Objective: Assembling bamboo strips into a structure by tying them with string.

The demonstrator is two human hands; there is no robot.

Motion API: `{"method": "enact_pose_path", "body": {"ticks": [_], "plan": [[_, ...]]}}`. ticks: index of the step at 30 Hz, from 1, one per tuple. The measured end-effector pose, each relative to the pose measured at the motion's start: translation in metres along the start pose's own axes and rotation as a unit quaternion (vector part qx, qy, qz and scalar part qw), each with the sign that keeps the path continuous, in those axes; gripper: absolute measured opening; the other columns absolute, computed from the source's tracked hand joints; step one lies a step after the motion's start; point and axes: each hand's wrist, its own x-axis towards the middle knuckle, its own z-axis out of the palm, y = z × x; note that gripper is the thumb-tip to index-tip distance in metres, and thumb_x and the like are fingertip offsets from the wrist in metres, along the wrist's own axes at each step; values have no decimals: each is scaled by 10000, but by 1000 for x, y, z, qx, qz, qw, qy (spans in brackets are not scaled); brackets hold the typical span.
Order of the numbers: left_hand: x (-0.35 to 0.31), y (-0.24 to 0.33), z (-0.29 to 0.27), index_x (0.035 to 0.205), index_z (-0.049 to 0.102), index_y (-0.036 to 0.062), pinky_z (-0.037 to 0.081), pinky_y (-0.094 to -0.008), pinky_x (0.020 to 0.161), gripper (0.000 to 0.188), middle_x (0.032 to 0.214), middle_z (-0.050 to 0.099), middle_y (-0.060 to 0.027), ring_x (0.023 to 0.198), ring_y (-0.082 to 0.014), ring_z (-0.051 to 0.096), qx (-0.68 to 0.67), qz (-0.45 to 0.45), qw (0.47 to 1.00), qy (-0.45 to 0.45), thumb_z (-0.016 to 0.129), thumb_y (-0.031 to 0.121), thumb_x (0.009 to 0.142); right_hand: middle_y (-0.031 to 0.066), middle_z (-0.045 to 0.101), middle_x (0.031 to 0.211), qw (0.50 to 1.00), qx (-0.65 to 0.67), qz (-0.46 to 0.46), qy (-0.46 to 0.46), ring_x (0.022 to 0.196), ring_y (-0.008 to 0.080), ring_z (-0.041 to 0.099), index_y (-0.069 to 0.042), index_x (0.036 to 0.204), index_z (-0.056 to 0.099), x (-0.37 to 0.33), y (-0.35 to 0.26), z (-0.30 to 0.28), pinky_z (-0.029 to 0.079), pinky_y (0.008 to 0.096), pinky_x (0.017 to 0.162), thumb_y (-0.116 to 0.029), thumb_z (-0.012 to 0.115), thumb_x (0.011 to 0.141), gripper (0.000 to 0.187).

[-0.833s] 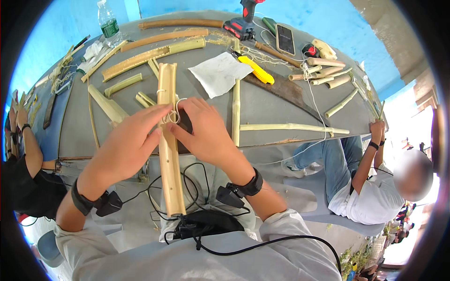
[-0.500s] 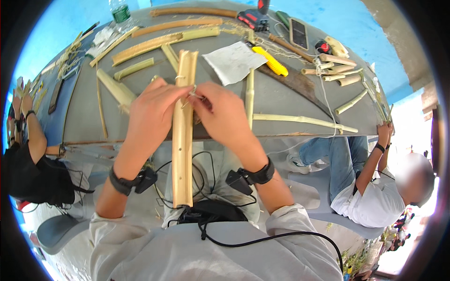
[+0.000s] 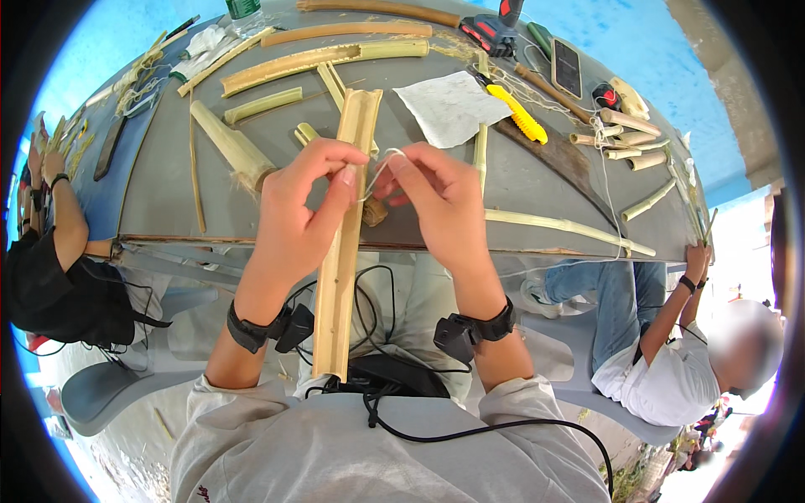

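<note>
A split length of bamboo [image 3: 335, 285] with a hollow channel and small holes lies lengthwise before me, its far end over the table and its near end by my lap. My left hand [image 3: 293, 205] is at its left side, thumb and forefinger brought together over the channel; what they pinch is too small to make out. My right hand [image 3: 443, 191], just right of the bamboo, pinches a thin white string [image 3: 390, 154] that loops toward the bamboo's right edge. Under the string, a brownish bamboo end [image 3: 374, 213] shows on the table edge.
Bamboo pieces [image 3: 327, 65], a white paper [image 3: 451, 109], a yellow-handled cutter [image 3: 520, 115], a saw-like dark blade [image 3: 558, 168], a phone [image 3: 567, 69] and a power tool [image 3: 493, 32] lie on the grey table [image 3: 159, 197]. People sit at both sides; one bamboo stick [image 3: 570, 230] lies near the front edge.
My hands have drawn apart, the right one moving rightward with the string, which now shows as an open loop. The view has shifted slightly, and the bamboo leans a little more to the right.
</note>
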Motion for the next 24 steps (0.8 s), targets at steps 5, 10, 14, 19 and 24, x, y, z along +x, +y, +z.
{"method": "enact_pose_path", "body": {"ticks": [5,10,14,19,24], "plan": [[-3,2,-9,1097,614,24,470,-263,640,136,743,645,-48,667,-99,577,-15,-40,999,-5,543,35,981,63,704,891,996,85,29,13,777,153,704,13,998,671,-1,-4,-2,552,277,681,-152,556,1025,203],[-8,19,-10,1131,604,17,462,-241,598,150,824,710,-61,629,-100,580,-44,10,999,-12,567,70,995,35,670,794,998,61,14,-5,696,97,645,15,959,657,-2,-6,0,515,243,648,-162,581,1016,201],[-8,37,-15,1145,607,17,462,-229,582,164,832,726,-62,628,-98,589,-33,74,996,28,584,66,990,63,651,772,999,-16,15,-48,681,105,627,21,962,646,-3,-7,0,493,262,619,-142,607,995,171],[-5,51,-15,1134,611,2,447,-205,554,162,832,730,-71,622,-80,584,-42,85,995,8,600,39,977,103,633,772,992,-103,-69,-28,663,179,618,33,958,633,-3,-5,5,489,302,602,-133,630,969,166],[-13,68,-23,1151,516,-28,420,-203,519,201,832,703,-152,558,-87,514,-17,134,991,8,556,127,1028,119,631,769,986,-132,-88,-57,647,222,618,31,942,637,-6,-14,3,488,304,598,-128,638,959,160]]}}
